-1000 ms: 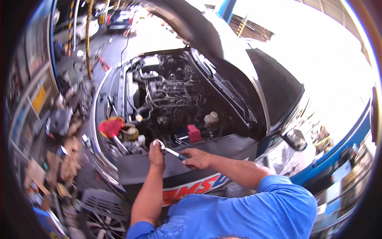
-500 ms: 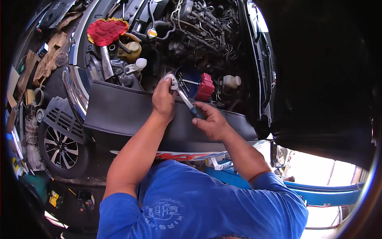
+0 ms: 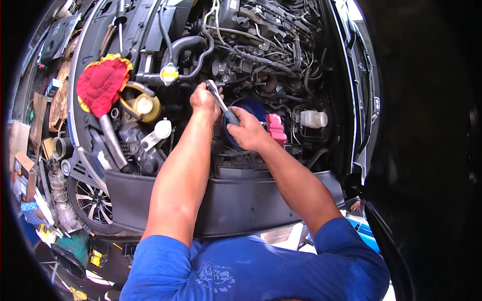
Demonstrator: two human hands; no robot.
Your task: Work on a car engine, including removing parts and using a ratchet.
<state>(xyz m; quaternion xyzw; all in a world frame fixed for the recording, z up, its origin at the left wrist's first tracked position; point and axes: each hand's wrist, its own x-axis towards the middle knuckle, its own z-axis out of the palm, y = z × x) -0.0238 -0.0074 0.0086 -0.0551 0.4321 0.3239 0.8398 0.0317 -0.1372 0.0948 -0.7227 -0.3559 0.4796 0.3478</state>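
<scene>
A ratchet wrench [image 3: 219, 99] with a chrome head and a dark grip lies slantwise between my hands over the engine bay. My left hand [image 3: 204, 102] is closed around its head end; what sits under the head is hidden by the fingers. The grip is wrapped by my right hand [image 3: 246, 129]. Just beneath that hand sits a round blue bowl [image 3: 253, 107], partly covered by it. A red plastic cover [image 3: 275, 128] stands right of the bowl.
The engine [image 3: 261, 30] with its hoses fills the far side. A red and yellow cloth [image 3: 103, 83] lies at the left, near a yellowish reservoir [image 3: 148, 109] and a white-capped filler [image 3: 162, 129]. A dark fender cover [image 3: 241, 205] hangs over the near edge. A white reservoir [image 3: 314, 119] stands right.
My hands have carried the ratchet wrench farther in over the engine bay, my arms stretching out. Both keep their hold. The view has shifted, showing more of the engine.
</scene>
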